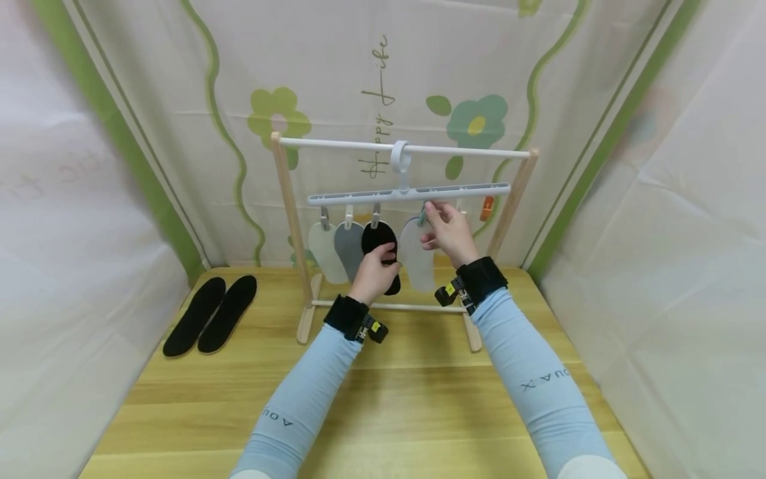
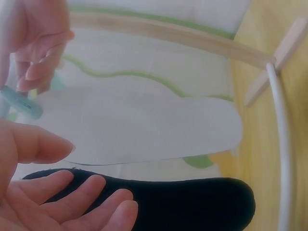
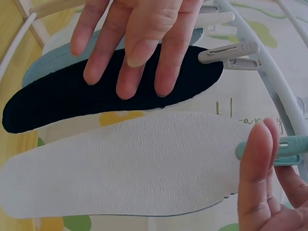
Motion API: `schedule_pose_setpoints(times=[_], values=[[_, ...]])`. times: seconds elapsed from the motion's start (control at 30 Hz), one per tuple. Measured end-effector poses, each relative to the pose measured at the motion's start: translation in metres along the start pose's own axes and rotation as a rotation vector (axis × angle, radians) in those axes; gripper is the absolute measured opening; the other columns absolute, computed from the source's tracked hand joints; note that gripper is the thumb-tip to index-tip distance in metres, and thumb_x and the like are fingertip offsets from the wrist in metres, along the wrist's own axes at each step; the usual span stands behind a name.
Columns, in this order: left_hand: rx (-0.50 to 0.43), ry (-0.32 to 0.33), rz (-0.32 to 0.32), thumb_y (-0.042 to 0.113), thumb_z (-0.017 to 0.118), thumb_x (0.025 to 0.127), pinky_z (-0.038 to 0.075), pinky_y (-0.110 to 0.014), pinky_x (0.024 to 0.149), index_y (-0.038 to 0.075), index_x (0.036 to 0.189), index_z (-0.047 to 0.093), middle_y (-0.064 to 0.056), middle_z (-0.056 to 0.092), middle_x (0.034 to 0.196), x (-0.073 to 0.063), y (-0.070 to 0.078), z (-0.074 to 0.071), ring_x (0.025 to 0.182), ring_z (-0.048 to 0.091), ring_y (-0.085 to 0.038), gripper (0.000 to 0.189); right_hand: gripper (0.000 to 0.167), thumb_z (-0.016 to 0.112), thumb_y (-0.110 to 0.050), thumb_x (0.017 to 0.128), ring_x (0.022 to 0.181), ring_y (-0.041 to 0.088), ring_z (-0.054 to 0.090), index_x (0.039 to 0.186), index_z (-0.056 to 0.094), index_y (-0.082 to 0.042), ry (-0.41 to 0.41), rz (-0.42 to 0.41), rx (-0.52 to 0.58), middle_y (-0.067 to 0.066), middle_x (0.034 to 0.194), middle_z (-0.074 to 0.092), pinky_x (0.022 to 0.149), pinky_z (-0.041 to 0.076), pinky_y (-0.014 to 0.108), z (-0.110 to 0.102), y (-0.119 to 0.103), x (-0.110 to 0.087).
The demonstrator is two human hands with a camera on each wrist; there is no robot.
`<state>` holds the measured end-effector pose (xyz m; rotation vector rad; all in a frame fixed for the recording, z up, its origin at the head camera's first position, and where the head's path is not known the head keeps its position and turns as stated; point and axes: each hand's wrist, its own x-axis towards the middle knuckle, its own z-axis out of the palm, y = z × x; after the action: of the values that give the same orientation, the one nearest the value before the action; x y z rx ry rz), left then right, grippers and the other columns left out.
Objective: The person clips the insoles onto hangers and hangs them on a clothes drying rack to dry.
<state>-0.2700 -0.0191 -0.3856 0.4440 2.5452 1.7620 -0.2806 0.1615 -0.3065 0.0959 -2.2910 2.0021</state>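
In the head view, a white hanger (image 1: pixel 359 197) carries a row of clipped insoles. My right hand (image 1: pixel 451 233) pinches the teal clip (image 3: pixel 288 147) at the top of a white insole (image 3: pixel 130 163), which hangs toe-down. To its left, my left hand (image 1: pixel 374 273) is spread in front of a black insole (image 3: pixel 62 101); whether the fingers touch it I cannot tell. A grey clip (image 3: pixel 228 53) holds that black insole. Further left hang a grey insole (image 1: pixel 349 243) and a pale insole (image 1: pixel 326 256).
The hanger hooks over the top rail (image 1: pixel 335 143) of a wooden stand (image 1: pixel 286 193) on the wooden table (image 1: pixel 239 412). Two black insoles (image 1: pixel 200 313) lie at the table's left. An orange clip (image 1: pixel 487 208) hangs at the hanger's right end. Printed curtains (image 1: pixel 335 60) surround the table.
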Motion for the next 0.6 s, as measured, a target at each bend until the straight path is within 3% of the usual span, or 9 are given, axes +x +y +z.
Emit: schedule_pose_setpoints(times=[0.3, 0.6], values=[[0.033, 0.012, 0.021, 0.012, 0.054, 0.1, 0.049, -0.032, 0.095, 0.01, 0.148, 0.045, -0.014, 0.058, 0.134, -0.004, -0.004, -0.001, 0.116, 0.06, -0.025, 0.048, 0.056, 0.048, -0.036, 0.104, 0.068, 0.021, 0.066, 0.152, 0.038, -0.009, -0.044, -0.013, -0.025, 0.019, 0.143, 0.05, 0.066, 0.059, 0.035, -0.003, 0.007, 0.0], [-0.023, 0.006, 0.038, 0.01, 0.055, 0.101, 0.047, -0.035, 0.098, 0.009, 0.149, 0.043, -0.016, 0.056, 0.136, -0.015, -0.007, -0.013, 0.119, 0.057, -0.028, 0.049, 0.061, 0.051, -0.045, 0.101, 0.081, 0.036, 0.067, 0.152, 0.038, -0.014, -0.035, -0.051, -0.094, 0.017, 0.146, 0.046, 0.063, 0.058, 0.03, -0.005, 0.008, -0.01]])
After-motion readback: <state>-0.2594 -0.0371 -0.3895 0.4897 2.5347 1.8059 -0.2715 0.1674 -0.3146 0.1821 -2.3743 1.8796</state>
